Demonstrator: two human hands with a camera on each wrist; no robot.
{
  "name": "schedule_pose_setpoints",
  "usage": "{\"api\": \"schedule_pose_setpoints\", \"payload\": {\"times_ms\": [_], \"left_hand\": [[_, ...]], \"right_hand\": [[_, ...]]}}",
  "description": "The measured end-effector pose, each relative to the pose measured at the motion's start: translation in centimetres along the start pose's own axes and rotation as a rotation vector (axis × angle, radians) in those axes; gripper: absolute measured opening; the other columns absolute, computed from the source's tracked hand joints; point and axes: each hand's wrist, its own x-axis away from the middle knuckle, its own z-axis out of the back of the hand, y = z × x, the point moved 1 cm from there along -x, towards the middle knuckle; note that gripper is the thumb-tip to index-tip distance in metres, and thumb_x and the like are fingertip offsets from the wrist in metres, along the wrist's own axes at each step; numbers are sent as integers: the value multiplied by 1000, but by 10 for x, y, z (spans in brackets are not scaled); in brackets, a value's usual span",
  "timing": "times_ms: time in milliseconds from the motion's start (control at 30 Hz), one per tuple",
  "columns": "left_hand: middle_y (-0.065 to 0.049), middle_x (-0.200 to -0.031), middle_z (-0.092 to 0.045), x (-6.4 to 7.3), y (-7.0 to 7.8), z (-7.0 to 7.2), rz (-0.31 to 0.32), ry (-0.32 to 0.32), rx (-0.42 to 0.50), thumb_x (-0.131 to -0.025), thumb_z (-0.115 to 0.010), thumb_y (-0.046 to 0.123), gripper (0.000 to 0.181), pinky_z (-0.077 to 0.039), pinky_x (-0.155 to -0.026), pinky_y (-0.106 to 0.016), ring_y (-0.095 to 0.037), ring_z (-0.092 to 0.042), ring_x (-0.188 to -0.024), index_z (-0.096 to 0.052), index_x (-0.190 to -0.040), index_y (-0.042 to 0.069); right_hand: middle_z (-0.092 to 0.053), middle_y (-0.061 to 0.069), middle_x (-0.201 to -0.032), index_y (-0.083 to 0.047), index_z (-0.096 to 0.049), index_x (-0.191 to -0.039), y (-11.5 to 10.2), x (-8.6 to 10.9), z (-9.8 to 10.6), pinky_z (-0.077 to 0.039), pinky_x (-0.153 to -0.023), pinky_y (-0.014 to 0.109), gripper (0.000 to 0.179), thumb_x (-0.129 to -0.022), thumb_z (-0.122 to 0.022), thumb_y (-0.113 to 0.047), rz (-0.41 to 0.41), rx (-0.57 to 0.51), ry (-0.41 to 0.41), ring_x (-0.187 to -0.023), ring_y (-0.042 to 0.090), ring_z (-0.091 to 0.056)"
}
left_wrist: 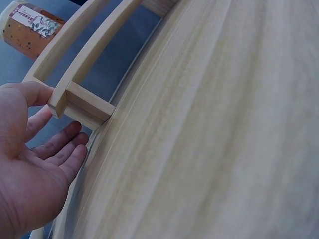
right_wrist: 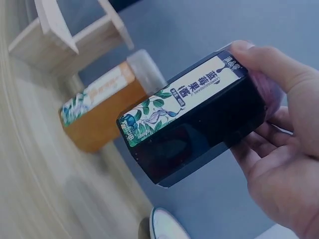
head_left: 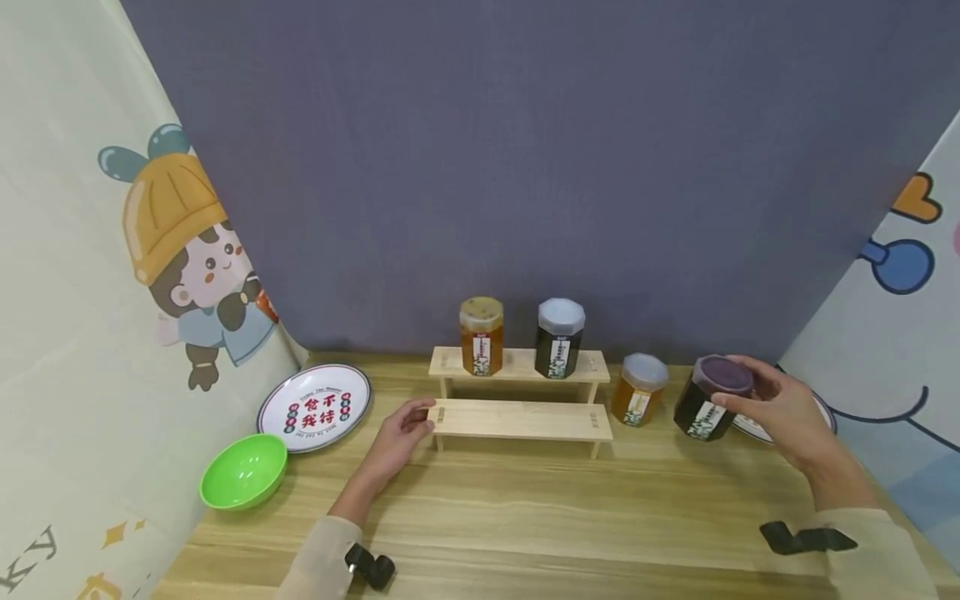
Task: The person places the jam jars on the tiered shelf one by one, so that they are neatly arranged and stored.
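Note:
My right hand [head_left: 780,412] grips a dark jam jar [right_wrist: 194,119] around its purple lid [head_left: 722,375], fingers and thumb on opposite sides. The jar tilts, its printed label turned toward the right wrist camera. Left of it stands an amber jar [head_left: 639,390] with a white lid. My left hand [head_left: 396,437] touches the left end of the two-tier wooden stand [head_left: 522,419], its thumb at the corner of the lower board and the other fingers loosely extended below. Up on the rear tier are an orange jar [head_left: 482,337] and a dark jar [head_left: 559,340] with a white lid.
At the left, a white plate [head_left: 341,417] with red lettering lies behind a green bowl [head_left: 243,472]. Another plate [head_left: 825,412] is partly hidden behind my right hand. A grey backdrop [head_left: 480,167] rises behind the wooden table [head_left: 495,517], with printed cloth along both sides.

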Motion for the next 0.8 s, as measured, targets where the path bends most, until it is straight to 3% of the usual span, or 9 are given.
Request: {"api": "schedule_pose_setpoints", "payload": {"times_ms": [200, 400, 667, 800], "left_hand": [[-15, -138, -65, 0, 0, 0, -2, -2, 0, -100, -64, 11, 40, -52, -112, -44, -31, -61, -130, -61, -141, 14], [-15, -137, -65, 0, 1, 0, -20, 1, 7, -100, -65, 9, 40, -53, -111, -41, -31, -60, -129, -62, -139, 11], [-14, -141, -64, -1, 0, 1, -17, -4, 17, -99, -67, 10, 41, -50, -115, -43, -31, -59, -133, -63, -139, 12], [-15, -142, -64, -1, 0, 1, -21, -5, 23, -98, -68, 10, 41, -51, -114, -42, -32, -59, -133, -63, -139, 11]], "right_hand": [[-57, -27, -125, -13, -50, -151, -21, 3, -10, -55, -80, 7, 64, -93, -74, -1, 24, -88, -19, -108, -17, -61], [-57, -23, -126, -14, -52, -149, -36, 2, -22, -56, -79, 8, 62, -92, -74, -1, 52, -100, -38, -106, -13, -62], [-65, -16, -120, -11, -54, -146, -50, 1, -40, -59, -76, 13, 59, -91, -75, 1, 54, -218, -69, -102, -5, -66], [-68, -17, -114, -11, -57, -143, -57, -1, -49, -59, -77, 13, 57, -90, -77, 0, 57, -192, -70, -100, -5, -67]]}}
